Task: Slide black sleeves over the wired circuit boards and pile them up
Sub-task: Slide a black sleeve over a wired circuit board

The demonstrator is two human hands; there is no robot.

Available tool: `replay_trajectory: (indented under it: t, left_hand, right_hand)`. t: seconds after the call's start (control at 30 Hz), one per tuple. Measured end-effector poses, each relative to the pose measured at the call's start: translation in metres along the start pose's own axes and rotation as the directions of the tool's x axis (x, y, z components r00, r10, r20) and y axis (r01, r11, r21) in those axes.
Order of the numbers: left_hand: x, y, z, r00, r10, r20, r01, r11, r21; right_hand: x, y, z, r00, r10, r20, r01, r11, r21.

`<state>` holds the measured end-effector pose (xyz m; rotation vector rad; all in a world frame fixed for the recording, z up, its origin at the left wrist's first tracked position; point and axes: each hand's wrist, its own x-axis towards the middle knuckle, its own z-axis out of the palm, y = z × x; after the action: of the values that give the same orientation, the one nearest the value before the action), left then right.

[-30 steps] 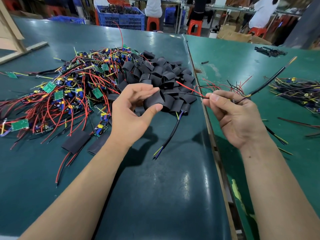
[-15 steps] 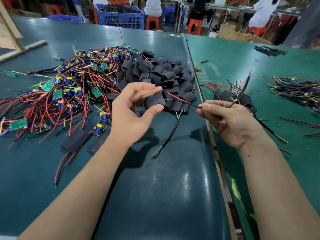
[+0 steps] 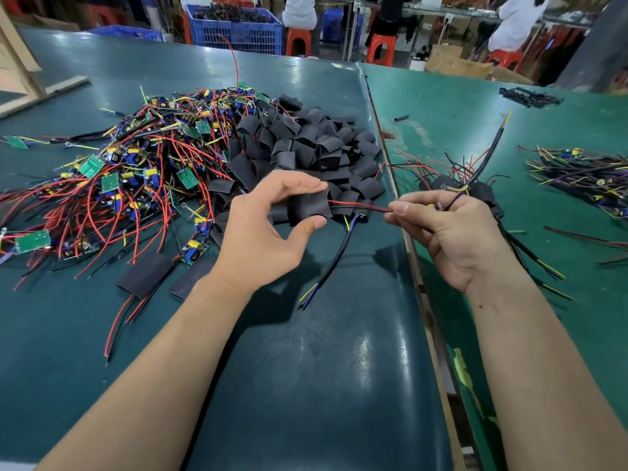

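My left hand [image 3: 268,229] pinches a black sleeve [image 3: 311,208] between thumb and fingers, holding it above the table. Red and black wires [image 3: 360,205] run out of the sleeve's right end to my right hand [image 3: 452,236], which pinches them at the fingertips and also holds a black cable [image 3: 486,158] that sticks up to the right. The circuit board itself is hidden. A heap of loose black sleeves [image 3: 306,144] lies just behind my left hand. Left of it sprawls a tangle of green wired boards [image 3: 112,185].
A small pile of sleeved boards [image 3: 475,188] lies behind my right hand on the green table [image 3: 441,107]. More wired parts [image 3: 577,175] lie at far right. Two flat sleeves [image 3: 146,275] and a loose black cable [image 3: 334,256] rest near my left wrist. A wooden strip [image 3: 413,256] divides the tables.
My right hand has moved left toward the sleeve, shortening the wires between the hands. The black cable it holds has swung from pointing far right to more upright.
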<state>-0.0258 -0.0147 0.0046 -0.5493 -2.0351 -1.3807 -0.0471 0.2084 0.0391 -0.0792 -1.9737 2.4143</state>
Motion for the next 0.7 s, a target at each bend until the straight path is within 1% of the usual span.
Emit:
replay_trajectory:
  t: [0.1, 0.2, 0.27, 0.4, 0.43, 0.53, 0.63, 0.67, 0.7]
  left_hand:
    - [-0.002, 0.002, 0.002, 0.997, -0.014, 0.079, 0.007, 0.996, 0.088]
    - [-0.003, 0.006, 0.004, 0.990, -0.019, 0.137, 0.004, 0.994, 0.109]
    - [-0.003, 0.008, 0.005, 0.988, -0.022, 0.155, 0.005, 0.994, 0.112]
    - [-0.004, 0.011, 0.009, 0.989, -0.010, 0.150, -0.004, 0.996, 0.091]
    - [-0.004, 0.012, 0.009, 0.990, -0.006, 0.141, -0.006, 0.997, 0.082]
    - [-0.005, 0.012, 0.012, 0.990, -0.009, 0.140, 0.000, 0.998, 0.061]
    - [-0.006, 0.012, 0.013, 0.987, -0.013, 0.159, 0.003, 0.998, 0.060]
    - [-0.006, 0.012, 0.013, 0.988, -0.011, 0.156, 0.002, 0.998, 0.059]
    - [-0.006, 0.012, 0.012, 0.988, -0.011, 0.152, 0.003, 0.998, 0.057]
  right_hand:
    - [-0.003, -0.001, 0.005, 0.987, -0.139, 0.076, 0.141, 0.990, -0.013]
    - [-0.008, 0.001, 0.013, 0.957, -0.235, 0.171, 0.246, 0.968, -0.048]
    - [-0.010, 0.003, 0.019, 0.951, -0.222, 0.214, 0.228, 0.974, -0.002]
    - [-0.011, 0.009, 0.026, 0.960, -0.116, 0.254, 0.092, 0.990, 0.105]
    - [-0.011, 0.009, 0.026, 0.961, -0.111, 0.253, 0.095, 0.993, 0.076]
    - [-0.010, 0.013, 0.025, 0.953, -0.152, 0.260, 0.183, 0.978, -0.100]
    - [-0.009, 0.012, 0.020, 0.939, -0.237, 0.249, 0.309, 0.901, -0.306]
    - [-0.009, 0.011, 0.019, 0.931, -0.259, 0.259, 0.338, 0.879, -0.335]
    - [-0.009, 0.011, 0.016, 0.929, -0.257, 0.266, 0.336, 0.888, -0.315]
